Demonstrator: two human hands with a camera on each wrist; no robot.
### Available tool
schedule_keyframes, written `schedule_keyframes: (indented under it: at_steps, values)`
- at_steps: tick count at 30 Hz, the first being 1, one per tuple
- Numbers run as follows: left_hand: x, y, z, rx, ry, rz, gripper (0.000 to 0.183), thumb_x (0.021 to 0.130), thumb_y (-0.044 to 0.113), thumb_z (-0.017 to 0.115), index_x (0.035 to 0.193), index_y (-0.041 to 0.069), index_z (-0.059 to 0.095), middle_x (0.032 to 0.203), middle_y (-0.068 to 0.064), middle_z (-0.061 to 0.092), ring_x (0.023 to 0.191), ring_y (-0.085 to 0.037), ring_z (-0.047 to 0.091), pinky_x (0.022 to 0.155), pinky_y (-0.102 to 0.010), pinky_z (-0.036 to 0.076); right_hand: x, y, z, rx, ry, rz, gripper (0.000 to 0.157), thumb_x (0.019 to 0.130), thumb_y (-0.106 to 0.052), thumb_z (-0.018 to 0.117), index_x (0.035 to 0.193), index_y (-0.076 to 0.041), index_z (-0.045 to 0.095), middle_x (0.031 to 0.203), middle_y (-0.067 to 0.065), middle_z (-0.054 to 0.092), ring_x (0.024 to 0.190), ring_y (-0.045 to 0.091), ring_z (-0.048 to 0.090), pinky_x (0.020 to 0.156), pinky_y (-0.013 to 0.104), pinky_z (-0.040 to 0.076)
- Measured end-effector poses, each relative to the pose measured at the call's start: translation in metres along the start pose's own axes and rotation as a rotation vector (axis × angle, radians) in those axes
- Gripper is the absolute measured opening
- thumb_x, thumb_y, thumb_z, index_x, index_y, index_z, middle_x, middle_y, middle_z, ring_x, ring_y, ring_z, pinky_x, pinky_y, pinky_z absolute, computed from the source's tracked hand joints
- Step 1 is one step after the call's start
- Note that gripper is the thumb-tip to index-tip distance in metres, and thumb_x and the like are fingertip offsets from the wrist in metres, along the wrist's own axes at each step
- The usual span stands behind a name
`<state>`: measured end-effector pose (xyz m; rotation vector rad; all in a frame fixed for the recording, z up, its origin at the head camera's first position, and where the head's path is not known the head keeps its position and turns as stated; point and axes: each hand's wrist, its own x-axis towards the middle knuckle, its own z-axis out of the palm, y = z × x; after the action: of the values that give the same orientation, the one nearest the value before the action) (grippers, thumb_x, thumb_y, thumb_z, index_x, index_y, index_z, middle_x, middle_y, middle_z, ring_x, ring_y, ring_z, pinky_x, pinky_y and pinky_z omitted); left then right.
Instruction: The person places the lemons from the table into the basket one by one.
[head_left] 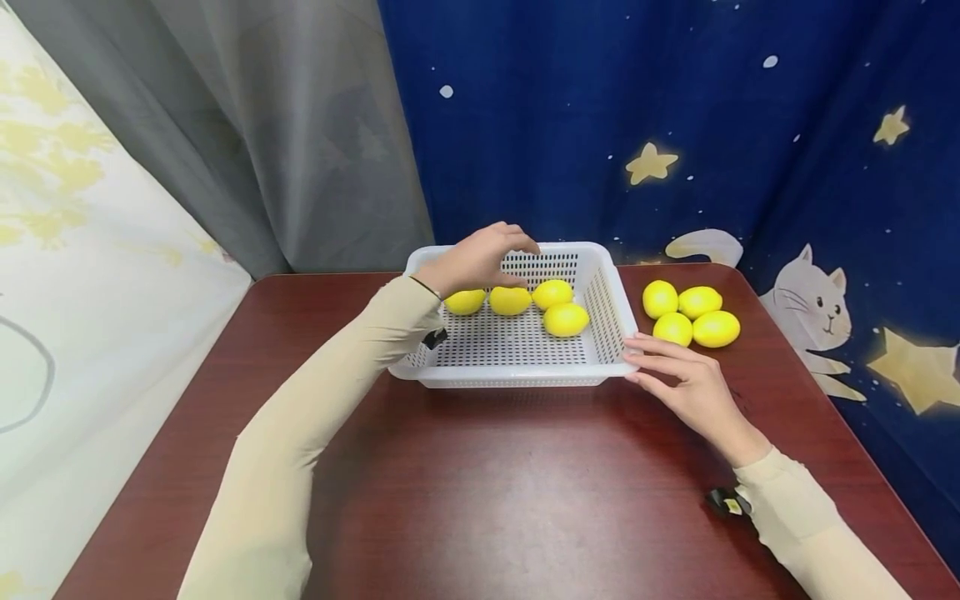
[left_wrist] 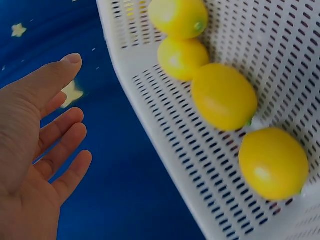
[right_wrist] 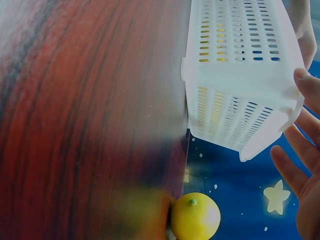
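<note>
A white perforated plastic basket (head_left: 513, 374) stands on the table with several yellow lemons inside, among them one lemon (head_left: 566, 320) at the right. Over the basket's back left part, my left hand (head_left: 474, 260) hovers with loosely bent fingers and nothing in its grasp; the left wrist view shows those fingers (left_wrist: 70, 125) apart from the rim. My right hand (head_left: 693, 387) touches the basket's front right corner with its fingertips and thumb, the fingers nearly straight. Just beyond that hand, several more lemons (head_left: 716, 329) lie grouped on the table. In the right wrist view one lemon (right_wrist: 195, 216) shows below the basket.
The dark red table (head_left: 510, 492) extends in front of the basket and to both sides. Behind it hang a grey curtain (head_left: 300, 133) and a blue curtain (head_left: 540, 125) with stars and a cat. A pale patterned cloth (head_left: 75, 267) hangs at the left.
</note>
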<state>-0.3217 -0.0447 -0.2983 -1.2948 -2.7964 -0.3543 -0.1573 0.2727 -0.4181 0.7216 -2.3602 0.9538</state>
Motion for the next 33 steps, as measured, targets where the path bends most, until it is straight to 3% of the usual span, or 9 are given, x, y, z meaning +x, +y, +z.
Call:
schedule_keyframes:
  at_steps: [8,14,25,33]
  values:
    - [-0.029,-0.012,-0.025,-0.015,0.109,0.005,0.048,0.087,0.036,0.075,0.129,0.016,0.063,0.128,-0.002,0.064,0.118,-0.021,0.055,0.102,-0.036,0.047,0.0,-0.002,-0.001,-0.001,-0.004,0.003,0.049,0.068,-0.001,0.086,0.114,-0.015,0.076,0.122,0.006,0.072,0.128,-0.008,0.053,0.101,0.002,0.036]
    - [-0.054,-0.016,-0.033,-0.042,0.184,0.023,0.043,0.087,0.03,0.076,0.126,0.014,0.065,0.125,-0.002,0.066,0.115,-0.02,0.056,0.1,-0.035,0.048,-0.001,-0.003,-0.002,-0.008,-0.014,0.013,0.05,0.068,0.001,0.086,0.114,-0.016,0.076,0.122,0.006,0.072,0.128,-0.01,0.052,0.101,0.002,0.036]
    - [-0.104,-0.019,-0.031,-0.043,0.311,0.055,0.039,0.085,0.023,0.078,0.121,0.011,0.068,0.119,-0.005,0.068,0.113,-0.02,0.06,0.099,-0.038,0.051,0.001,-0.004,-0.002,-0.007,-0.021,0.002,0.049,0.067,0.001,0.086,0.113,-0.014,0.076,0.121,0.007,0.073,0.128,-0.008,0.054,0.101,0.002,0.036]
    - [-0.138,-0.02,-0.018,-0.04,0.397,0.102,0.038,0.082,0.021,0.081,0.117,0.011,0.07,0.115,-0.004,0.069,0.107,-0.02,0.06,0.094,-0.038,0.052,0.003,-0.005,-0.002,-0.014,-0.016,-0.012,0.05,0.066,0.002,0.087,0.112,-0.014,0.077,0.119,0.008,0.073,0.127,-0.01,0.053,0.102,0.003,0.036]
